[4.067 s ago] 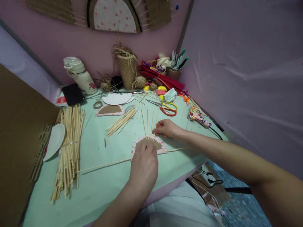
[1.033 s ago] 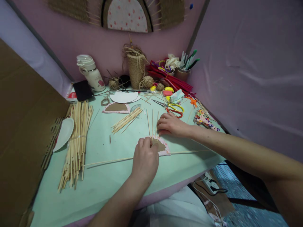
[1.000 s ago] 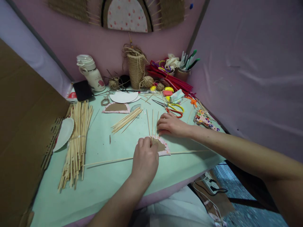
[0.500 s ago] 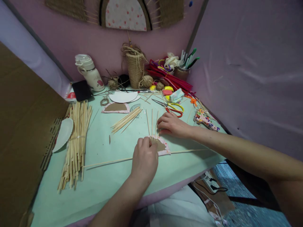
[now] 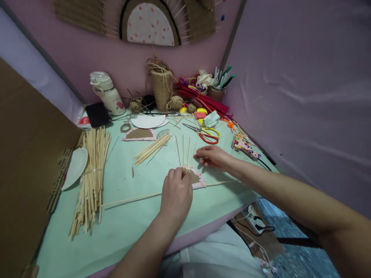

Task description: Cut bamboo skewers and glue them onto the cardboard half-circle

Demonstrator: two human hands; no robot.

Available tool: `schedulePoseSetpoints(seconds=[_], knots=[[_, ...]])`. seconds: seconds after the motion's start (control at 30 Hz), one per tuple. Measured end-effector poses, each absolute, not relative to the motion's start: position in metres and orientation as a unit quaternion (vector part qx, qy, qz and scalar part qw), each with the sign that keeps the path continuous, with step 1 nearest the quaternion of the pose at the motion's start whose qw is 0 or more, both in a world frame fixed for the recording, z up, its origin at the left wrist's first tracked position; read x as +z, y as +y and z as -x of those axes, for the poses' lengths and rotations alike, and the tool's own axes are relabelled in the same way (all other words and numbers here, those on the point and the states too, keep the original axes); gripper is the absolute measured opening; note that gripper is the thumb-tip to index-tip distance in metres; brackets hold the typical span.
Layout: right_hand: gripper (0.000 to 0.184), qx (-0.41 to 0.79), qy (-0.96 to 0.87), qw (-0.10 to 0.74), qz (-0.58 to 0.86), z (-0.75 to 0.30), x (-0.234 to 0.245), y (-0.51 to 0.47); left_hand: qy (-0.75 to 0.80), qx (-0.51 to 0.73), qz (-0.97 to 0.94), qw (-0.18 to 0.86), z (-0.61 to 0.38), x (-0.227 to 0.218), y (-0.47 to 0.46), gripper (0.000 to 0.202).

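Note:
My left hand [image 5: 177, 195] is closed over the near-left part of a small cardboard half circle [image 5: 196, 178] with a pink-and-white fabric border, pressing it on the table. Several thin wooden sticks [image 5: 183, 148] fan out from its curved edge. A long thin stick [image 5: 130, 199] runs along its straight edge, showing on both sides. My right hand [image 5: 213, 157] hovers just right of the fanned sticks, fingers slightly apart and apparently holding nothing. My left fingertips are partly hidden.
Left stand a tied stick bundle [image 5: 94, 181] and a white paper plate [image 5: 75, 168]. Ahead lie loose sticks [image 5: 152, 148], another fabric-edged half circle [image 5: 139, 134] and scissors [image 5: 207, 135]. A patterned glue gun [image 5: 245, 147] lies right. Twine [image 5: 162, 90] and a bottle [image 5: 107, 94] stand behind.
My right hand has drawn slightly back from the rightmost fanned stick, its fingers loosening. My left hand stays on the half circle. The camera view has shifted a little.

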State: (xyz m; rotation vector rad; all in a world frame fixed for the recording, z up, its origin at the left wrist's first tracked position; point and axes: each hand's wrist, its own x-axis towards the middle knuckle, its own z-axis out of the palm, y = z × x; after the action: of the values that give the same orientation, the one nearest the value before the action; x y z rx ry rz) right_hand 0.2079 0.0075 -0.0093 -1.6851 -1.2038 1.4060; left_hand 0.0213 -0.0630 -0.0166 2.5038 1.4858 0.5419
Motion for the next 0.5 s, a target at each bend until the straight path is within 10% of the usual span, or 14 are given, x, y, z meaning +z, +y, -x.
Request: schedulePoseSetpoints(seconds=[0.3, 0.5], knots=[[0.018, 0.147, -0.777, 0.294, 0.536, -0.234, -0.022, 0.006, 0.512, 0.201, -0.831, 0.081, -0.019, -0.015, -0.061, 0.034], [0.006, 0.092, -0.792, 0.251, 0.548, -0.254, -0.012, 0.017, 0.558, 0.222, -0.798, 0.038, -0.016, -0.014, -0.059, 0.036]])
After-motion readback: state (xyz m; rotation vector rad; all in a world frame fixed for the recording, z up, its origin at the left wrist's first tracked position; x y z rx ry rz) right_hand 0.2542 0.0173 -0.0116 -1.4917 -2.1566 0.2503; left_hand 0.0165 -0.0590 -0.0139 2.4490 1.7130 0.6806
